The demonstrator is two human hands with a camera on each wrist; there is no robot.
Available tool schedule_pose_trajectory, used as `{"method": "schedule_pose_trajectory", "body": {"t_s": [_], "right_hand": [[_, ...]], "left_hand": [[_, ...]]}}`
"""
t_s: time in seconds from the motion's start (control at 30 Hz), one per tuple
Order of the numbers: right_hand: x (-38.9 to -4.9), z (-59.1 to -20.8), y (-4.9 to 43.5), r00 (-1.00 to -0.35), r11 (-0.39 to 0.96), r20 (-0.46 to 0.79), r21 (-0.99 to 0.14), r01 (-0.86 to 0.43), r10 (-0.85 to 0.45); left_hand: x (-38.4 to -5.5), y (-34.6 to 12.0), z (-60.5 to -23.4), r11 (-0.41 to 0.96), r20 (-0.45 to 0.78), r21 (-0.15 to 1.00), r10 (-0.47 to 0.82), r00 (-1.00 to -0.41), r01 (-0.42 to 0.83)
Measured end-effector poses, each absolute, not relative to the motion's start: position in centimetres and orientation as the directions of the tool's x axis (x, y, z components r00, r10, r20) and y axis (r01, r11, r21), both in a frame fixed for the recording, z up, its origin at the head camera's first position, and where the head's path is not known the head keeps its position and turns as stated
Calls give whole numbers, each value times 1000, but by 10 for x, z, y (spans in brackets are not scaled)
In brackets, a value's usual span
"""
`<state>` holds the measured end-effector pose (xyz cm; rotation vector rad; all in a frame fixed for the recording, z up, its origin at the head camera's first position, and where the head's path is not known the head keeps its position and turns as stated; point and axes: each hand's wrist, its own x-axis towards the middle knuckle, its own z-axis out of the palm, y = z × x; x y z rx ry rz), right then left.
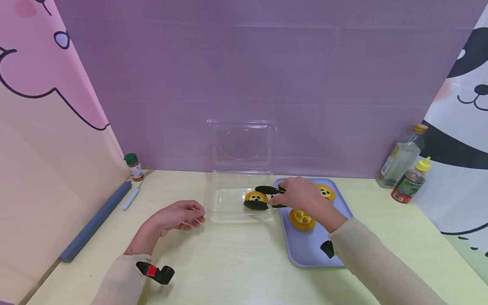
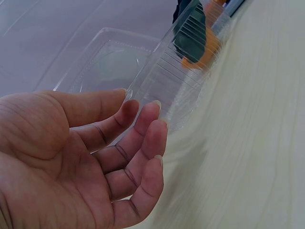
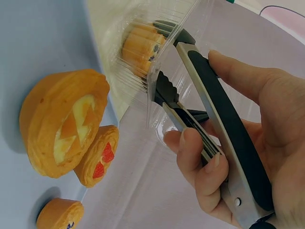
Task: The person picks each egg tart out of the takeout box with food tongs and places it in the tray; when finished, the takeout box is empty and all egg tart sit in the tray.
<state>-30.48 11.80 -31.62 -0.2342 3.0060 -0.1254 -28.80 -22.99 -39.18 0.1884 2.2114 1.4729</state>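
Observation:
In the head view, my right hand [image 1: 301, 192] holds black-tipped tongs [image 3: 228, 124], their metal arms reaching into an open clear plastic container [image 1: 225, 199]. Between the tong tips, inside the container, is a tart with dark berries [image 1: 256, 196]. My left hand [image 1: 181, 217] is at the container's front left corner; the left wrist view shows thumb and index fingertips pinching its rim, other fingers loosely bent. Beside the container, a lavender tray [image 1: 305, 256] bears a tart with orange fruit pieces [image 3: 66, 121], a strawberry tart [image 3: 97, 157] and another berry tart [image 1: 326, 193].
The container's lid [image 1: 242, 146] stands upright against the purple backdrop. At the right are a clear bottle [image 1: 402, 159] and a yellow-capped bottle [image 1: 409, 184]. Along the left lie a green-lidded jar [image 1: 134, 167], a light-handled utensil [image 1: 131, 199] and a dark blue roll [image 1: 97, 220].

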Motion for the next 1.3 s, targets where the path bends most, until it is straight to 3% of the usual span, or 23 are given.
{"method": "schedule_pose_trajectory", "body": {"t_s": [0.53, 0.7, 1.3], "right_hand": [[-291, -325, 133, -975, 942, 37, -250, -222, -220], [-287, -323, 140, -982, 935, 43, -299, -190, -185], [-252, -317, 191, -977, 928, 140, -315, -201, -164]], "left_hand": [[-286, -229, -389, 407, -304, 902, 370, -878, -141], [-286, -229, -389, 408, -305, 902, 367, -879, -142], [-290, -230, -394, 414, -327, 893, 337, -883, -173]]}}
